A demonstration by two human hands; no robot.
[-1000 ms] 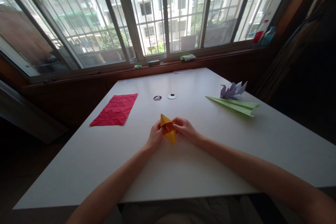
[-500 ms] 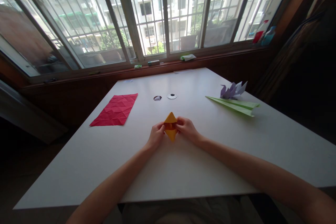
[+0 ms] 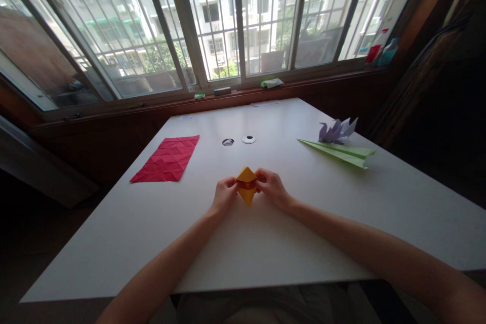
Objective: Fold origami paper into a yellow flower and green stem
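A small yellow-orange folded paper piece is held between both hands over the middle of the white table. It has a pointed flap at its far side, another at its near side, and a darker orange opening between them. My left hand pinches its left edge with closed fingers. On the opposite edge, my right hand grips it between thumb and fingers. Some fingertips of both hands are hidden behind the paper.
Creased red paper lies flat at the left. Two round eye-like discs, one white and one darker, lie beyond my hands. At the right are a green paper plane and purple folded paper. Behind stands a barred window.
The yellow paper's far flap has tipped slightly down and widened, and the opening between the two flaps looks narrower. Both hands keep their hold in nearly the same place.
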